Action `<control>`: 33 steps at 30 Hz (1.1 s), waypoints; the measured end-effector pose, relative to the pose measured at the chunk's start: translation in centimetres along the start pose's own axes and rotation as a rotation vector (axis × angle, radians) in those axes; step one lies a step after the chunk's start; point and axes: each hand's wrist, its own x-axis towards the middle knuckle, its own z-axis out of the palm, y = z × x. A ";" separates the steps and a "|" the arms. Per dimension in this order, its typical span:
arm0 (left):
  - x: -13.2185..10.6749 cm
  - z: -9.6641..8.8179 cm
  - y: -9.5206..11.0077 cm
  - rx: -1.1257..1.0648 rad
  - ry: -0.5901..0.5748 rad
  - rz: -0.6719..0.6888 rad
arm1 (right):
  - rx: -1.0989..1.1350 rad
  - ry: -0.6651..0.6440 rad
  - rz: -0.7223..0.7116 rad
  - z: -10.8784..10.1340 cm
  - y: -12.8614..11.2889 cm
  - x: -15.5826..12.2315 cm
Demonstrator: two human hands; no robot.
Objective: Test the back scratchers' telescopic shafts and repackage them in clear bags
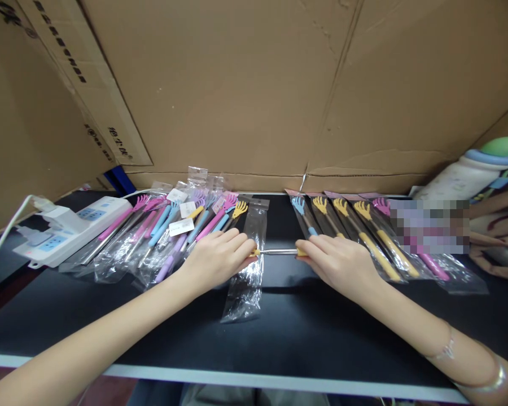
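Note:
Both my hands are closed around one yellow telescopic back scratcher (pixel 279 251), held level above the black table. My left hand (pixel 222 254) wraps its yellow head end, and only a bit of yellow shows past the fingers. Its yellow handle is mostly hidden inside my right hand (pixel 341 262). A short stretch of metal rod is bare between the hands. Under the rod lies a clear plastic sleeve (pixel 244 293), which looks flat. Left of my left hand, several bagged back scratchers (pixel 169 225) in mixed colours overlap. Beyond my right hand, several more bagged back scratchers (pixel 376 242) lie side by side.
A white power strip (pixel 74 228) with plugs and a cable sits at the left. Tall cardboard (pixel 237 84) walls off the back and sides. A pale bottle (pixel 459 175) with a green top leans at the right, near another person's hand (pixel 502 231). The table's pale edge (pixel 254 380) runs in front.

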 end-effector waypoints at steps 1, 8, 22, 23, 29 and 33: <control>0.0 0.0 0.0 -0.013 0.001 -0.011 | 0.007 -0.006 0.008 0.0 0.0 0.0; 0.1 -0.3 0.6 -0.035 0.015 -0.008 | 0.113 -0.105 0.005 0.2 -1.0 0.0; -0.2 -0.9 -1.4 0.097 0.013 0.008 | -0.018 -0.053 0.022 -0.9 1.3 -0.3; -0.4 -1.0 -2.4 0.147 0.024 -0.002 | -0.060 -0.035 0.045 -0.9 2.3 -0.5; -1.1 -2.5 -5.4 0.241 0.011 0.069 | -0.135 -0.040 -0.031 -1.2 5.2 -0.9; -1.7 -3.5 -5.2 0.238 0.021 0.089 | -0.151 -0.024 -0.087 -2.2 4.7 -0.7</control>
